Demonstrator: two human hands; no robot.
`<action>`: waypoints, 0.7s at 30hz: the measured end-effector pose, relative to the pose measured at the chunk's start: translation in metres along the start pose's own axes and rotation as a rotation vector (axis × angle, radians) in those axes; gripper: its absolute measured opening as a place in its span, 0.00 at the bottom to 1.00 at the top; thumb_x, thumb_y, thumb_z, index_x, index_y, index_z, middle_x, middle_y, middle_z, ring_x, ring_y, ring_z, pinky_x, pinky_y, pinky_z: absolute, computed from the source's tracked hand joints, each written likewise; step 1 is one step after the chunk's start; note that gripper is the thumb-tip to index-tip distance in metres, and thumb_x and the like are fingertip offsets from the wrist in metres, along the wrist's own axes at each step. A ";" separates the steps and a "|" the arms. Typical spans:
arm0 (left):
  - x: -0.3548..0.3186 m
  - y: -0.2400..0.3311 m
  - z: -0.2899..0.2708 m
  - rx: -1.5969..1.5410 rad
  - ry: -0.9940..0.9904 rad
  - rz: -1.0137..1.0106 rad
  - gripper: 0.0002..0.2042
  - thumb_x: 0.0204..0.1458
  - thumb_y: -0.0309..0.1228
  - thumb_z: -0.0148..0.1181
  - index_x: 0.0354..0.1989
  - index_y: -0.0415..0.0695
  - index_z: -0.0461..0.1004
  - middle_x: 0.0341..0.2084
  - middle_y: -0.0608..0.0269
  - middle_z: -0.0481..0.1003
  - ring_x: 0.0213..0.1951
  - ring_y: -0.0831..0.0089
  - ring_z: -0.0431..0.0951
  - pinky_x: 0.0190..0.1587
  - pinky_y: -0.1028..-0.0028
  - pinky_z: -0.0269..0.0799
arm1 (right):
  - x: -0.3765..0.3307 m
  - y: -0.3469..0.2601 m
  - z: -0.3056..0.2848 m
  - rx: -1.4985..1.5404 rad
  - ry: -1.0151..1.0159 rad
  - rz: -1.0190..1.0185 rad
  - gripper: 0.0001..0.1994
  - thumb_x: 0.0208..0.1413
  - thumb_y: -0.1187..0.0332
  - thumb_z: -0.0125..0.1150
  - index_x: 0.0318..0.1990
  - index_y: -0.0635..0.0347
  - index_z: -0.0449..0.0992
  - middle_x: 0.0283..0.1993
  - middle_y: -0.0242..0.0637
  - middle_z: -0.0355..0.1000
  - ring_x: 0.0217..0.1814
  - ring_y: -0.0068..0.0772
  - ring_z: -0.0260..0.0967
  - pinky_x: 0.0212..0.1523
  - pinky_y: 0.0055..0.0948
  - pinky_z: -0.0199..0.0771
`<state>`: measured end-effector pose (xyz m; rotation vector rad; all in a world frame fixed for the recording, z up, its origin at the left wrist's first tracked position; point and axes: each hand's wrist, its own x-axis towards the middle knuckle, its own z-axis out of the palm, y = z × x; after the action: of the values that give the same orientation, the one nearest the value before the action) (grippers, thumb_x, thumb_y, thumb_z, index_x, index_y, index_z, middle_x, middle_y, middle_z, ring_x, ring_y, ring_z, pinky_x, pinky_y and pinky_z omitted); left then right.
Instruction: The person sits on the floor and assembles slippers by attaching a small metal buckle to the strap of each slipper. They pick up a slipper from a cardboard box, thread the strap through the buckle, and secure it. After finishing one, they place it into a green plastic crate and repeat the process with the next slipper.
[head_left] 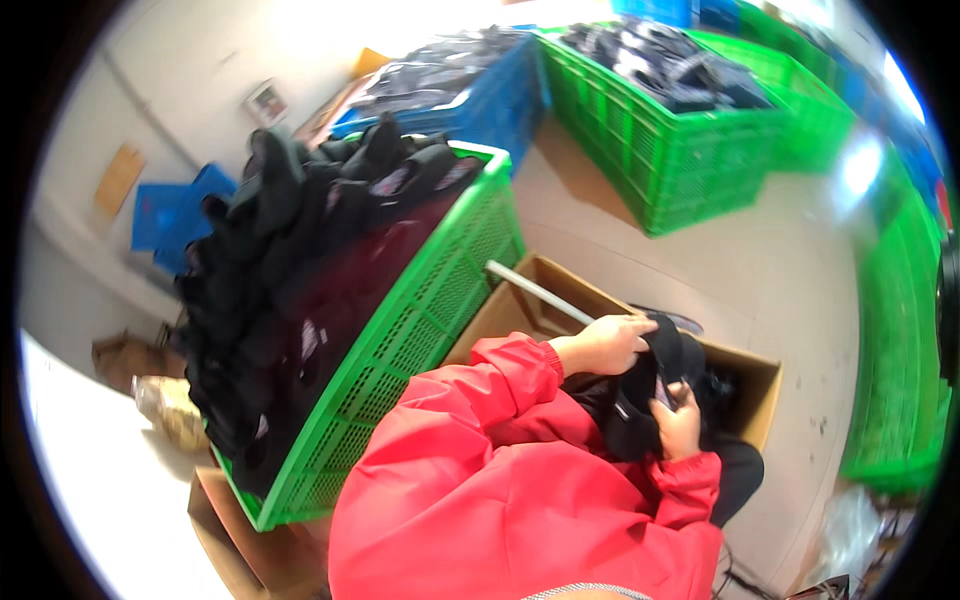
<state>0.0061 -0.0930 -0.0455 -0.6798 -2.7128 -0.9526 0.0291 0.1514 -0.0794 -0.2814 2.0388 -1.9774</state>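
Observation:
Both hands are on a soft black shoe-like piece (676, 352), over an open cardboard box (755, 395). My left hand (612, 343) grips its upper left edge, fingers closed. On its lower right, my right hand (680, 420) pinches it beside a small pale patch. More black material lies under the hands and in the box, its kind hard to make out. A pale bar (540, 292) slants across the box to my left hand; whether I touch it I cannot tell. A dark piece with a greyish edge (668, 319) shows just beyond the hands.
To my left, a tilted green crate (400, 335) is heaped with black shoe-like pieces (300, 260). Farther off stand a blue crate (510, 105) and a green crate (650, 165) of dark pieces. Green crates (900, 350) line the right. A clear plastic bag (848, 530) lies lower right.

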 end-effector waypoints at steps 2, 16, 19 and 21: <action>-0.009 -0.002 -0.030 -0.645 -0.009 -0.127 0.11 0.51 0.29 0.63 0.41 0.39 0.82 0.49 0.50 0.78 0.58 0.60 0.75 0.60 0.68 0.69 | 0.000 -0.010 -0.010 0.015 -0.068 0.043 0.12 0.47 0.78 0.68 0.36 0.58 0.70 0.34 0.25 0.67 0.37 0.21 0.64 0.44 0.24 0.66; -0.062 0.064 -0.067 -0.730 0.613 -0.645 0.12 0.55 0.29 0.66 0.46 0.39 0.77 0.35 0.66 0.78 0.38 0.78 0.76 0.42 0.75 0.73 | -0.017 -0.047 -0.039 0.139 -0.106 0.234 0.18 0.67 0.52 0.51 0.51 0.57 0.72 0.41 0.32 0.76 0.33 0.20 0.73 0.28 0.21 0.73; -0.062 0.070 -0.059 -0.952 0.650 -0.696 0.14 0.58 0.33 0.63 0.49 0.40 0.76 0.35 0.69 0.76 0.37 0.81 0.73 0.39 0.77 0.71 | -0.004 -0.007 -0.045 0.352 0.006 0.238 0.17 0.67 0.52 0.52 0.48 0.56 0.72 0.41 0.34 0.76 0.33 0.26 0.76 0.26 0.25 0.76; -0.063 0.057 -0.045 -1.172 0.691 -0.695 0.17 0.58 0.38 0.62 0.51 0.42 0.75 0.31 0.70 0.73 0.33 0.82 0.69 0.31 0.77 0.67 | -0.002 -0.016 -0.039 0.484 0.052 0.122 0.15 0.67 0.53 0.52 0.46 0.56 0.72 0.41 0.35 0.76 0.34 0.30 0.77 0.30 0.28 0.79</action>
<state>0.0897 -0.1043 0.0005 0.5031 -1.5469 -2.3750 0.0173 0.1880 -0.0630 0.0000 1.4940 -2.3315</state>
